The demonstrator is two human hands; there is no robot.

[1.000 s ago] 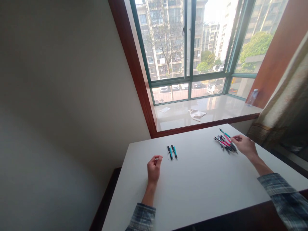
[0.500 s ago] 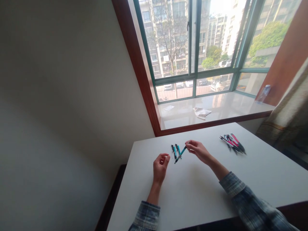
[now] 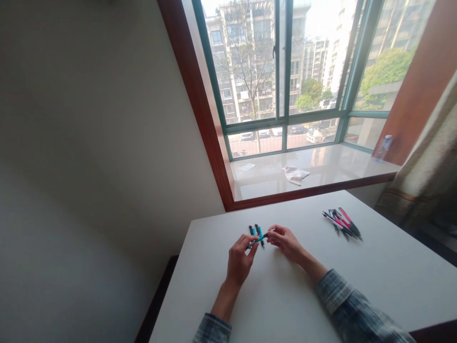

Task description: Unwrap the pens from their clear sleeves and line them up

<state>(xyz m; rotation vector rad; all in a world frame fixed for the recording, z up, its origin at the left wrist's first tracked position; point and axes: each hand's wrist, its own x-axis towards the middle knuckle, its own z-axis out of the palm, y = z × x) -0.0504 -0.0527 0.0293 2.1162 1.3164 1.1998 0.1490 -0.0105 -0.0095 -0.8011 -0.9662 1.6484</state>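
Note:
A teal and black pen [image 3: 262, 237] is held between my two hands, above the white table. My left hand [image 3: 240, 257] pinches its lower left end between thumb and fingers. The fingers of my right hand [image 3: 284, 243] are closed on its other, black end. Just behind the held pen, two more teal and black pens [image 3: 257, 229] lie side by side on the table, partly covered by my left fingers and the pen.
A loose pile of several pink, white and black pens [image 3: 343, 223] lies on the right of the white table [image 3: 282, 295]. Beyond the table, a windowsill [image 3: 264, 183] bears a crumpled white cloth [image 3: 296, 175] and a clear bottle [image 3: 383, 147]. A wall [image 3: 107, 166] rises on the left.
My left hand has moved up to the pen and closed on its lower end. The pen has tilted flatter, with my right hand still on it. The view has shifted slightly.

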